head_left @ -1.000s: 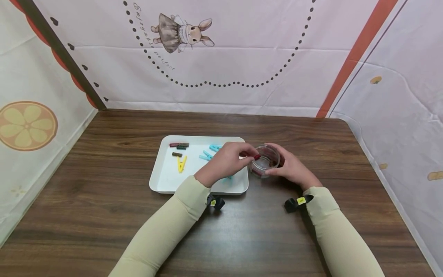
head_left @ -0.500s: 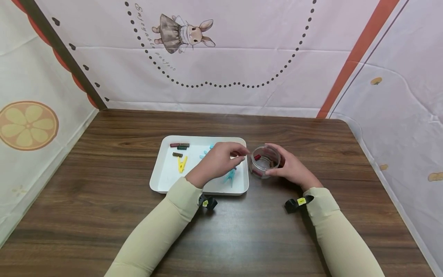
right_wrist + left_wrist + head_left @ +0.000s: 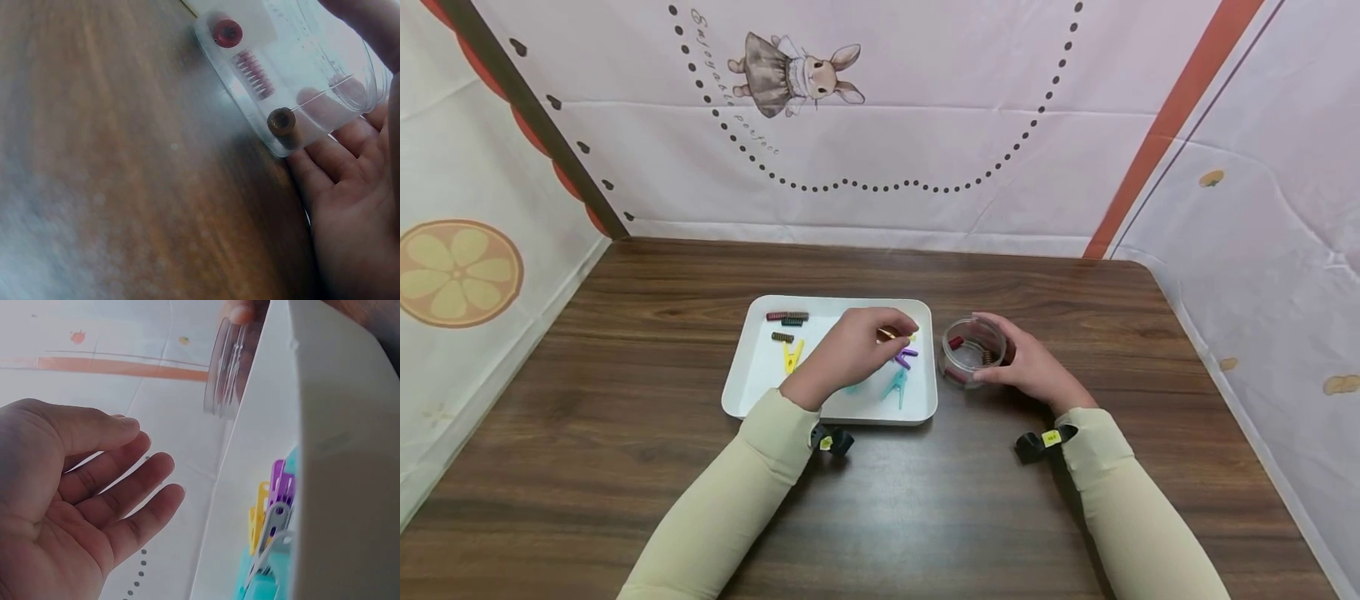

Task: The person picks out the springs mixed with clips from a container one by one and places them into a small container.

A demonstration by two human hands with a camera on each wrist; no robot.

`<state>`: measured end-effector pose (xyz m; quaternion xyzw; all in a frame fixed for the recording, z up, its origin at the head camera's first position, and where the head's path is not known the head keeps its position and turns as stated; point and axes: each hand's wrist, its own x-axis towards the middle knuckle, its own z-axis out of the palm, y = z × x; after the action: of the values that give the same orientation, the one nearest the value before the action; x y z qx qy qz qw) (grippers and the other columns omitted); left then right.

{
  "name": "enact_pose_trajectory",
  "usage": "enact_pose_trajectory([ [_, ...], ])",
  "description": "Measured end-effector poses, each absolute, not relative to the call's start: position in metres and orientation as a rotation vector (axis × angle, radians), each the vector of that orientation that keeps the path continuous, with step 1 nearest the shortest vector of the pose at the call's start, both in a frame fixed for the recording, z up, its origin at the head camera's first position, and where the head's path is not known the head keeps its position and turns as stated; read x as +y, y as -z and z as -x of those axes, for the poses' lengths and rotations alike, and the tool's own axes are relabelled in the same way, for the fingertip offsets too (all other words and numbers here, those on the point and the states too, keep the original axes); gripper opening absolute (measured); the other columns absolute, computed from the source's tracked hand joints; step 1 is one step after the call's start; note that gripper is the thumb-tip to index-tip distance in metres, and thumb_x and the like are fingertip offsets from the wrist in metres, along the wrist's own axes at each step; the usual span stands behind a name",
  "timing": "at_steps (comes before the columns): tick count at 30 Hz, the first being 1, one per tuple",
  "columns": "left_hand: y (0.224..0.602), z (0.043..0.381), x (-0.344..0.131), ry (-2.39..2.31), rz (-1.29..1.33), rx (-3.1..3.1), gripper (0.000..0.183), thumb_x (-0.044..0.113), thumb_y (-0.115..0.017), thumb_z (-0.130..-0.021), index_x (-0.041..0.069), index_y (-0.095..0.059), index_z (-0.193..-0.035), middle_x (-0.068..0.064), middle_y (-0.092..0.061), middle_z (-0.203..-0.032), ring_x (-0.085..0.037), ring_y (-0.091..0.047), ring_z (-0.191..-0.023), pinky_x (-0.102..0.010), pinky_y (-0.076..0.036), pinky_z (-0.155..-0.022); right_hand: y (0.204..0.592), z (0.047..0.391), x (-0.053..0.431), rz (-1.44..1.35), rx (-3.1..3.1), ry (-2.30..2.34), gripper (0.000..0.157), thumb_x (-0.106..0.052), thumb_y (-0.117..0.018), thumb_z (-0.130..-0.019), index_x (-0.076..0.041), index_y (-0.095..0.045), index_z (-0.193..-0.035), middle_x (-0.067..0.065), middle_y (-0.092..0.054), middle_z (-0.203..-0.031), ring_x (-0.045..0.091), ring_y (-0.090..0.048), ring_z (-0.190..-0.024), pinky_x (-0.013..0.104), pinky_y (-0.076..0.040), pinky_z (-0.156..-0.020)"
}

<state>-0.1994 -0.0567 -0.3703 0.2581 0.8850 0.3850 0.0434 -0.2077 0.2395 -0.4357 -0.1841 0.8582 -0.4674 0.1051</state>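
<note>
"Enjoyable perfect" in script on wall cloth; yellow wrist-camera labels too small to read.

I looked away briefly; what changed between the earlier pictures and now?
The left hand let go of a red spring, now inside the clear jar, and moved left over the white tray. The right hand still holds the jar, which stayed put.

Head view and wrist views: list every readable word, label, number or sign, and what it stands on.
"Enjoyable perfect" (last letters unclear): on the backdrop cloth, beside the rabbit print.
Yellow label on the left wrist camera: too small to read.
Yellow label on the right wrist camera: too small to read.
Wrist views: no readable text.
</note>
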Motion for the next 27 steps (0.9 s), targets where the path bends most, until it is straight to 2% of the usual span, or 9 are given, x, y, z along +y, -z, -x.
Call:
enact_pose_trajectory([
  [4, 0.370, 0.199, -0.065, -1.168, -0.760, 2.719, 0.020, 0.016, -0.066, -0.092, 0.013, -0.071, -0.110, -0.002, -0.072, -0.107, -0.012, -0.067, -0.095, -0.030, -0.055, -0.086, 0.436, 0.207, 0.239, 0.540, 2.531, 1.377, 0.085, -0.032, -0.083, -0.076, -0.029, -0.036, -0.147, 0.002, -0.047, -0.145, 0.024, -0.046, -0.130, 0.053, -0.035, -0.110],
  [14, 0.375, 0.193, -0.085, -1.107, -0.694, 2.768, 0.020, 0.016, -0.066, -0.091, 0.014, -0.071, -0.110, 0.003, -0.071, -0.103, -0.011, -0.066, -0.092, -0.033, -0.055, -0.086, 0.444, 0.199, 0.237, 0.493, 2.538, 1.355, 0.085, -0.035, -0.083, -0.075, -0.033, -0.036, -0.145, 0.001, -0.048, -0.145, 0.025, -0.046, -0.131, 0.056, -0.033, -0.111],
  [22, 0.369, 0.196, -0.097, -1.079, -0.682, 2.782, 0.023, 0.015, -0.065, -0.092, 0.012, -0.070, -0.114, -0.002, -0.071, -0.108, -0.014, -0.066, -0.096, -0.034, -0.055, -0.087, 0.441, 0.200, 0.237, 0.500, 2.517, 1.385, 0.085, -0.034, -0.083, -0.075, -0.030, -0.036, -0.146, 0.001, -0.046, -0.147, 0.025, -0.045, -0.134, 0.055, -0.031, -0.113],
  [27, 0.363, 0.201, -0.106, -1.082, -0.662, 2.801, 0.023, 0.016, -0.067, -0.091, 0.012, -0.070, -0.114, 0.000, -0.070, -0.107, -0.014, -0.066, -0.096, -0.035, -0.055, -0.087, 0.435, 0.203, 0.237, 0.521, 2.537, 1.382, 0.087, -0.034, -0.084, -0.074, -0.028, -0.036, -0.147, 0.002, -0.047, -0.146, 0.026, -0.046, -0.132, 0.055, -0.033, -0.112],
])
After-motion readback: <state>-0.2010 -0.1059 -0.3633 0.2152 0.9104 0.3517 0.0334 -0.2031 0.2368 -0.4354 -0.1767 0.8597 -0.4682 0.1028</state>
